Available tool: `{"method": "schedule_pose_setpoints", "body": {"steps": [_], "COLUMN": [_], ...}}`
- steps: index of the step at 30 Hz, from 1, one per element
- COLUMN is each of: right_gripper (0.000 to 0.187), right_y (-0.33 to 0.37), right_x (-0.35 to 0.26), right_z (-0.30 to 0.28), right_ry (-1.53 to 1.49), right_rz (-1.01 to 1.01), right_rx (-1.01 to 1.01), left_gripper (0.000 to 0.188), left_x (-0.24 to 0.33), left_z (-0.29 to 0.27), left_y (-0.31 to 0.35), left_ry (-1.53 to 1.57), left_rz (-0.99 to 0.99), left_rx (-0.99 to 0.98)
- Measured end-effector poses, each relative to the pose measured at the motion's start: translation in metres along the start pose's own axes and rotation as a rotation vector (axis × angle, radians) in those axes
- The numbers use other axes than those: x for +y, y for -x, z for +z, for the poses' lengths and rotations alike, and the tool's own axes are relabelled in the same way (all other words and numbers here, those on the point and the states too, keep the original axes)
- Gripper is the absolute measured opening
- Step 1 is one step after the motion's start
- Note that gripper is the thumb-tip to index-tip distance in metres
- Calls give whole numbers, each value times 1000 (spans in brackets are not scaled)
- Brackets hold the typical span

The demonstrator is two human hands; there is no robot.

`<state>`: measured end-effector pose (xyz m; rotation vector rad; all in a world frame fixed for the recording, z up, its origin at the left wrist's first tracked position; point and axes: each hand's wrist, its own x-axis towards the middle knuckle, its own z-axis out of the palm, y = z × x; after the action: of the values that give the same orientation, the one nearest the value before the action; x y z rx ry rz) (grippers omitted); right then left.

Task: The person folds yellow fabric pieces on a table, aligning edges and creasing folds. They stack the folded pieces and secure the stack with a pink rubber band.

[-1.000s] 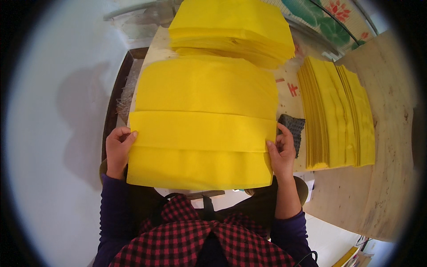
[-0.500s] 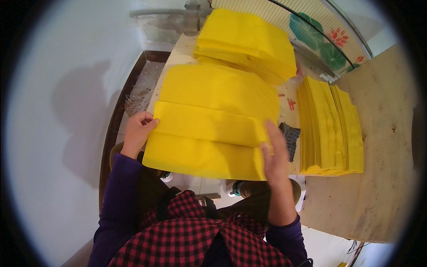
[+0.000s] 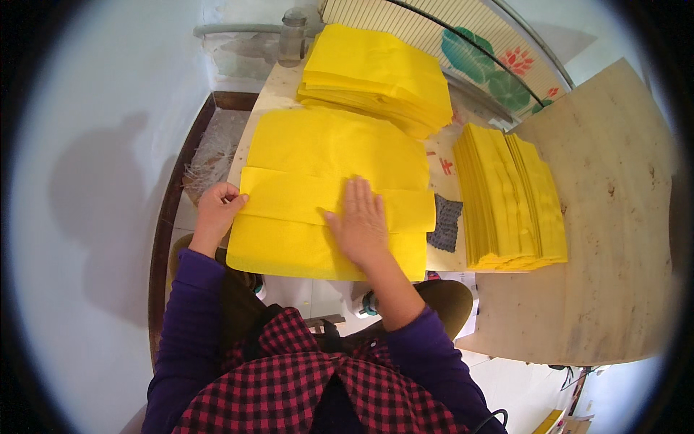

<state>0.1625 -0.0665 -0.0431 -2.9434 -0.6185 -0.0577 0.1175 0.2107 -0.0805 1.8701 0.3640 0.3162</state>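
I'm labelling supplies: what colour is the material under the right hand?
The material under the right hand is yellow, best seen in the head view.

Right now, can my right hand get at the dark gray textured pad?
Probably yes: your right hand lies flat on the spread yellow sheets, and the dark gray textured pad shows mostly uncovered past their right edge.

Left hand [image 3: 218, 213]: on the left, thumb and bent index finger pinched together, remaining fingers curled; wrist close to straight. Left forearm [image 3: 189, 300] sleeved, extends far from near left. Right hand [image 3: 361, 224]: mid-scene, flat, back up, fingers extended far, thumb spread left. Right forearm [image 3: 396, 296] slants in from near right, partly bare.
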Motion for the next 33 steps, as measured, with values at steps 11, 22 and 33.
{"method": "schedule_pose_setpoints", "body": {"steps": [11,22,33], "right_gripper": [79,79,79], "right_y": [23,25,30], "right_x": [92,91,95], "right_z": [-12,-13,-10], "right_ry": [75,44,-14], "right_rz": [264,280,264], "right_rx": [-17,-9,35], "left_gripper": [12,41,65], "left_x": [-2,110,79], "left_z": [-3,63,130], "left_y": [2,52,45], "left_ry": [4,-146,-959], "left_rz": [-65,572,448], "left_rx": [-41,-334,-256]}}
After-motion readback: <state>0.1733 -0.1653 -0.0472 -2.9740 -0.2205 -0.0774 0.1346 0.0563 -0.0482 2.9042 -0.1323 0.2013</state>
